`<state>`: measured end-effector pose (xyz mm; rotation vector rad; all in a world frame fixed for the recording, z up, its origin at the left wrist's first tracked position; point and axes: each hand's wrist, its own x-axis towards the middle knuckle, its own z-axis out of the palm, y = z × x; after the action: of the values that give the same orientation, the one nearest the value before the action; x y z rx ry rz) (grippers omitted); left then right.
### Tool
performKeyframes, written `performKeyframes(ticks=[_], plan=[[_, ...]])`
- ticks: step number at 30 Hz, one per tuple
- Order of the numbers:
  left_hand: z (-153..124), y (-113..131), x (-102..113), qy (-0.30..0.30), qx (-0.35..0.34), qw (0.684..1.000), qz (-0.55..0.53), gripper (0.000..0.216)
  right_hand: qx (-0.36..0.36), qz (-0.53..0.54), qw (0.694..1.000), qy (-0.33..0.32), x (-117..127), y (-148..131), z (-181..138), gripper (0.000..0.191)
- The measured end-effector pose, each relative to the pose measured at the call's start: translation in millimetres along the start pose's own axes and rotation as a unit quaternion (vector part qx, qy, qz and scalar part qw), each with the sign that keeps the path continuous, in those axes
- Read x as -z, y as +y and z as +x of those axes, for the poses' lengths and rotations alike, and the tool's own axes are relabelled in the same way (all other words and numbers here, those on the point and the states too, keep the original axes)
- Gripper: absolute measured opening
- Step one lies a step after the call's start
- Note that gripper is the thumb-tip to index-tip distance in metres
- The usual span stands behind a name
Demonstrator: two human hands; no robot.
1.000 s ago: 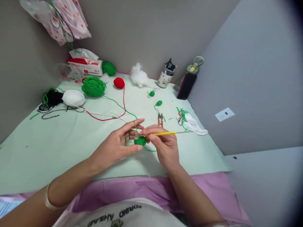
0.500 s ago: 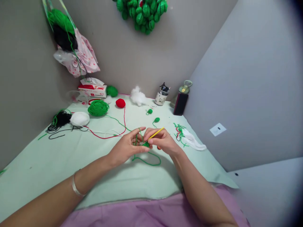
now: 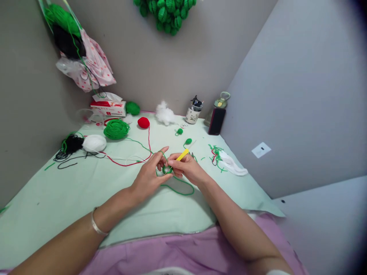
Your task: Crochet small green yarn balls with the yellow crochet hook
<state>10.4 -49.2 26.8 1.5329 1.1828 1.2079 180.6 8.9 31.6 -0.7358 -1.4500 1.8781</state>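
My left hand (image 3: pixel 147 173) is closed on a small green crochet piece (image 3: pixel 164 170), pinching it between thumb and fingers. White shows within its round opening. Green yarn runs over the raised left forefinger, and a loose loop of yarn (image 3: pixel 183 193) lies on the table below. In my right hand (image 3: pixel 185 166) is a crochet hook (image 3: pixel 182 154) with a yellow handle, gripped like a pencil. A thin metal end sticks out beyond the handle at the upper right; the working tip is hidden by the fingers at the piece.
Around the back lie a green yarn ball (image 3: pixel 116 129), red yarn (image 3: pixel 143 122), white yarn (image 3: pixel 94 143), black yarn (image 3: pixel 73 144) and stuffing (image 3: pixel 164 114). Two small green pieces (image 3: pixel 188 141) lie ahead. A jar (image 3: pixel 193 114), phone (image 3: pixel 217 121) and yarn scraps (image 3: pixel 215 152) are at right.
The crochet piece has turned so that its opening with white inside shows. The hook's handle has tilted and its thin metal end now shows. The view has shifted slightly.
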Motion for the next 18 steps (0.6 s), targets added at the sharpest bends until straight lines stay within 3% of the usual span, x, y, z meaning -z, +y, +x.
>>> performKeyframes(ticks=[4,6,9,14,18], plan=[[4.7,-7.0,7.4,-0.078,0.047,0.993,-0.077,0.084,-0.01,0.021,1.0,0.002,3.2,-2.1,-1.1,0.043],[6.6,-8.1,14.0,-0.14,0.078,0.979,-0.123,0.074,-0.014,0.026,1.0,0.001,3.9,-3.2,-2.0,0.044],[7.2,-7.2,21.1,-0.185,0.11,0.962,-0.166,0.06,-0.019,0.026,0.999,-0.004,5.0,-3.3,-2.8,0.044],[8.3,-5.8,20.2,-0.205,0.154,0.938,-0.232,0.069,-0.024,0.021,0.999,-0.005,8.3,-1.3,-2.3,0.043],[10.5,-6.7,16.0,-0.197,0.156,0.941,-0.226,0.071,-0.031,0.009,0.999,-0.002,8.5,0.4,-2.0,0.041]])
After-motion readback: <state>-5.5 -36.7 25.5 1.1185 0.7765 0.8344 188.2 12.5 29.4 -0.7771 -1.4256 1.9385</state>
